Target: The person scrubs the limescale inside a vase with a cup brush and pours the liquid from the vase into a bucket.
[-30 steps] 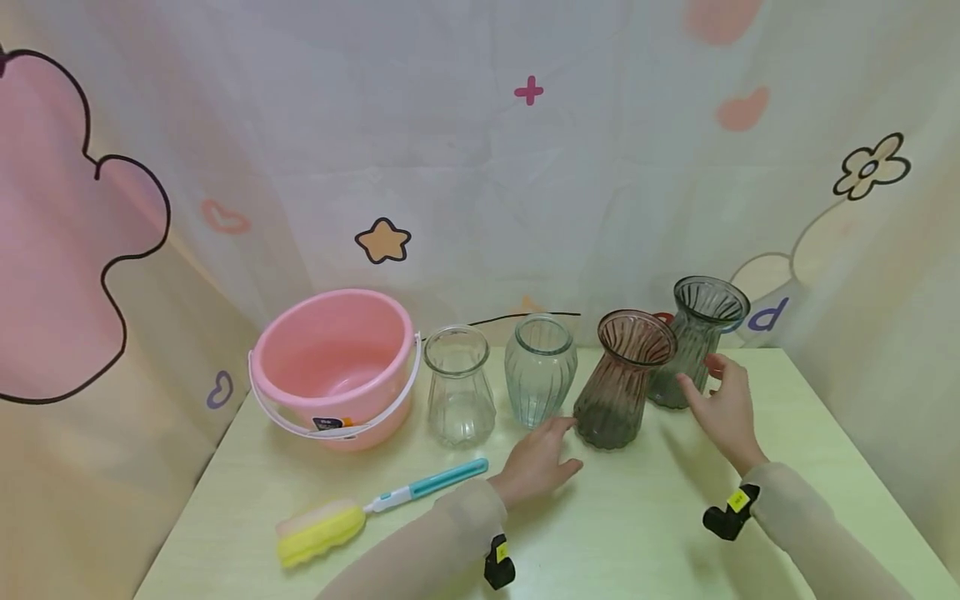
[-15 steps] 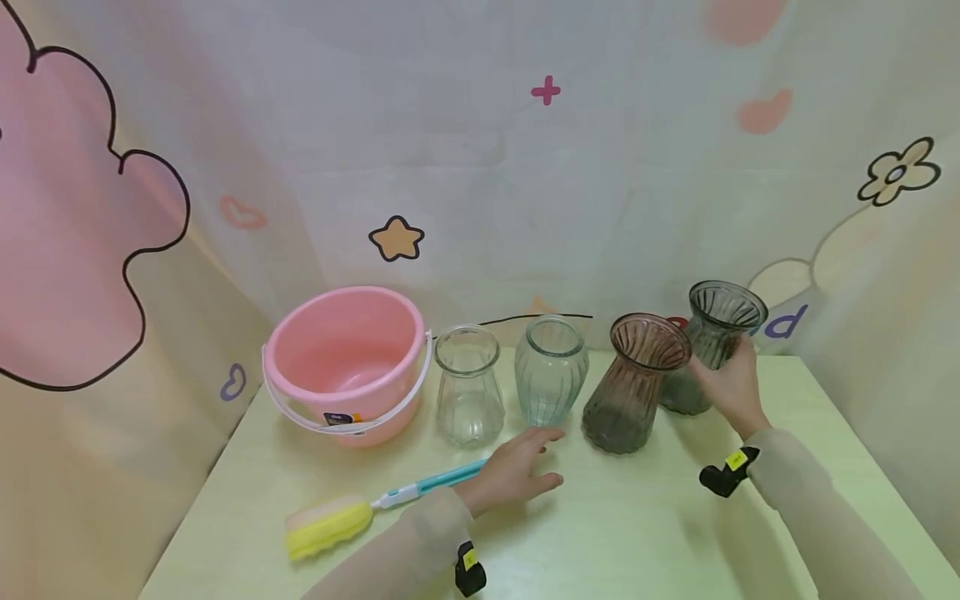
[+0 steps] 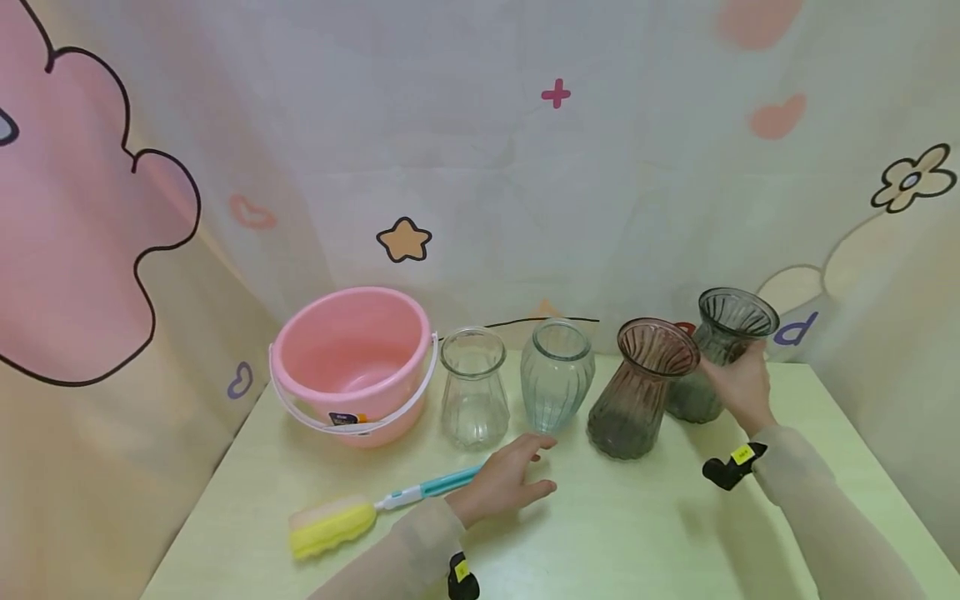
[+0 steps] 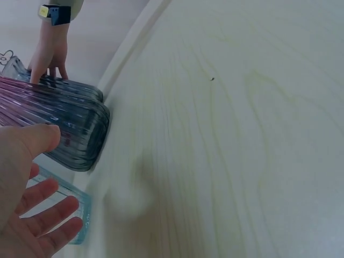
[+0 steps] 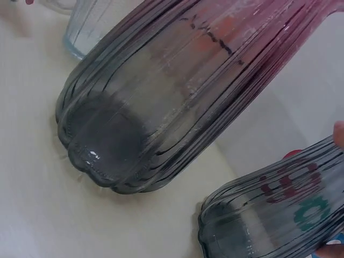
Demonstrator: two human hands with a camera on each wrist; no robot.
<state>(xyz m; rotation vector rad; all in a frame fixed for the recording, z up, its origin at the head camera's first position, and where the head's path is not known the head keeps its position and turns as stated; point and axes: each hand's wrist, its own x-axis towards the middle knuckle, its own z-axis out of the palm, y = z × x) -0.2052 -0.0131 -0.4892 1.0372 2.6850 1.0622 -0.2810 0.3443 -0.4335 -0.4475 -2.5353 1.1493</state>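
At the right end of the row, my right hand (image 3: 742,387) grips the smoky grey ribbed glass vase (image 3: 696,398) around its neck. That vase stands upright; in the right wrist view, fingertips (image 5: 338,134) show at the glass. My left hand (image 3: 502,479) hovers palm-down over the table, holding nothing, its fingers spread. It overlaps the end of the teal-handled sponge brush (image 3: 442,483). Just left of the grey vase stands a ribbed vase (image 3: 633,408) fading from pinkish-brown to grey. A pale blue-green vase (image 3: 555,387) and a clear vase (image 3: 475,408) stand farther left.
A pink bucket (image 3: 300,392) with a white handle stands at the back left. The brush's yellow sponge head (image 3: 332,528) lies in front of it. A printed curtain (image 3: 480,208) hangs behind the pale wooden table (image 3: 600,542).
My right hand has moved from beside the grey vase to grip its neck. My left hand has drawn left, away from the pinkish-brown vase, to over the brush handle's end.
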